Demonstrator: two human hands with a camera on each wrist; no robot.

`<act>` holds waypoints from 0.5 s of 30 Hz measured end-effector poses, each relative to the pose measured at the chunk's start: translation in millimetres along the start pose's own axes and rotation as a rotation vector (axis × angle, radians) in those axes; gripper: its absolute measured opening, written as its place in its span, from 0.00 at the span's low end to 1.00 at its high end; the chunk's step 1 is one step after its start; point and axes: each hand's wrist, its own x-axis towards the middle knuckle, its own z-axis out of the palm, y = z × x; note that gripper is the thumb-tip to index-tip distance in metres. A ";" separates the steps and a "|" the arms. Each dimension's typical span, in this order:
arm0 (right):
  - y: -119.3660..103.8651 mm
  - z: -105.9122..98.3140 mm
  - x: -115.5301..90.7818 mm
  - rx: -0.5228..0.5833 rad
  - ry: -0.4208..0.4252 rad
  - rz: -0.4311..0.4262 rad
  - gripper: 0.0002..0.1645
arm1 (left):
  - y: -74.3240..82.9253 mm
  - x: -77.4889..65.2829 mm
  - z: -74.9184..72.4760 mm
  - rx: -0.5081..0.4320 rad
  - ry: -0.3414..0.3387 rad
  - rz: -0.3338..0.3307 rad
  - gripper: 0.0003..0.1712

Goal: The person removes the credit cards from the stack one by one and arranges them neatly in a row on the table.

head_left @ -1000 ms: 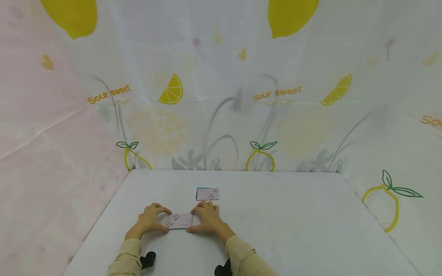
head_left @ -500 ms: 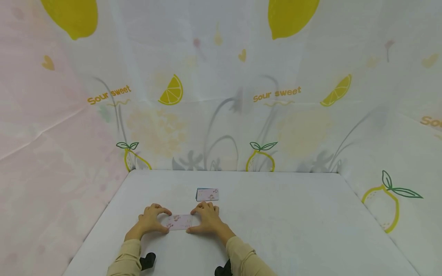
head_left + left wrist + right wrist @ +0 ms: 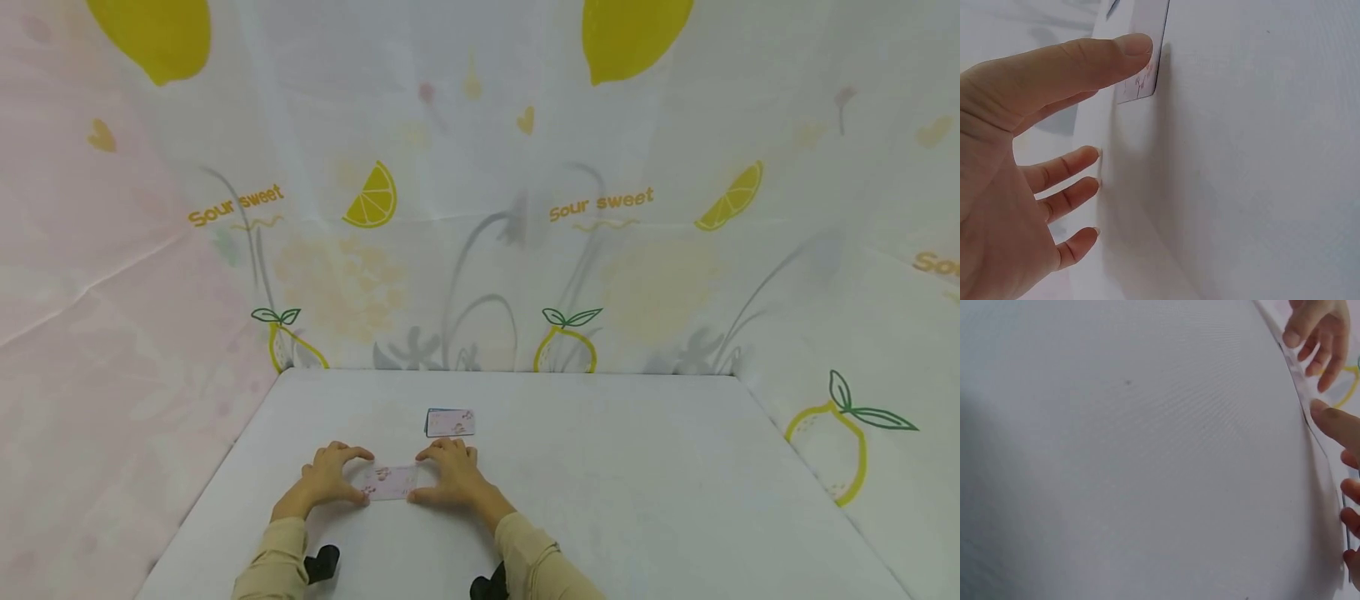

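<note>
A pale pink card with small reddish prints is at the front left of the white table. My left hand holds its left end, thumb at the near corner and index finger at the far corner. In the same way my right hand holds the right end. In the left wrist view, my left thumb crosses in front of the card, and the other fingers are spread apart. The right wrist view shows both hands at the edge, the card nearly edge-on between them.
Beyond my right hand lies a small stack of cards, a pink one on top and a bluish edge showing beneath. White cloth covers the table. A lemon-print curtain hangs behind and at both sides.
The dark near edge under the card, visible a second ago, no longer shows. Both hands have shifted very slightly to the right. The card stack has stayed put.
</note>
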 end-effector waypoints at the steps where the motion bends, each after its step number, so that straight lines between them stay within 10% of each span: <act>1: 0.0 -1.6 0.2 0.004 0.001 0.002 0.32 | 0.9 0.7 -1.0 0.003 -0.003 0.004 0.33; 15: 2.8 -28.7 7.6 0.028 0.039 -0.002 0.34 | 18.1 21.8 -15.6 0.032 -0.003 0.065 0.36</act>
